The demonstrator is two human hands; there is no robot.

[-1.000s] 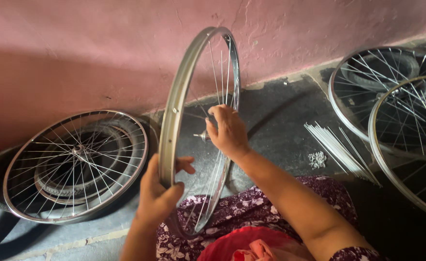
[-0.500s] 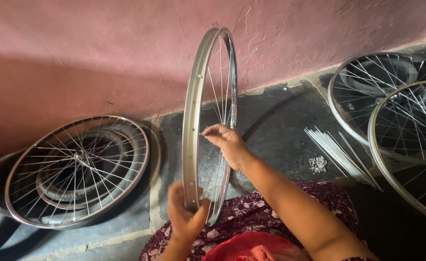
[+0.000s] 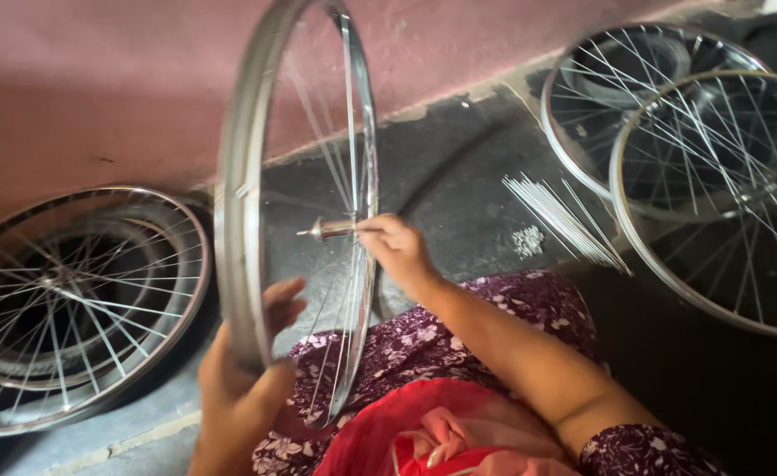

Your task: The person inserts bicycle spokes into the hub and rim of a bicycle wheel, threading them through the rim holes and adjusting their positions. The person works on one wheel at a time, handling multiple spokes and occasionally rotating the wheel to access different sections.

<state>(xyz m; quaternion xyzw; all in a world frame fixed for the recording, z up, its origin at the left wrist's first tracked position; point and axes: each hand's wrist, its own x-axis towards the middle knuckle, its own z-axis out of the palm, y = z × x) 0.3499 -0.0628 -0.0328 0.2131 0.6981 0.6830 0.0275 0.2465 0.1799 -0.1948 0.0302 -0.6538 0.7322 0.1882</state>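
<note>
An upright silver bicycle rim (image 3: 240, 185) with thin spokes stands on its edge in front of me, over my lap. My left hand (image 3: 243, 379) grips the rim's lower near edge. Through the spokes my right hand (image 3: 399, 249) pinches the metal hub axle (image 3: 328, 230) at the wheel's centre. The rim's lower part rests against my patterned purple and red clothing (image 3: 424, 388).
A spoked wheel (image 3: 71, 300) lies flat at the left by the pink wall (image 3: 97, 79). Two more spoked wheels (image 3: 715, 176) lie overlapped at the right. A bundle of loose spokes (image 3: 565, 216) and a small heap of nipples (image 3: 527, 241) sit on the dark floor.
The view has drawn closer to the wheel. The rim has turned and shifted left. My left hand stays low on the near edge, and my right hand stays at the hub.
</note>
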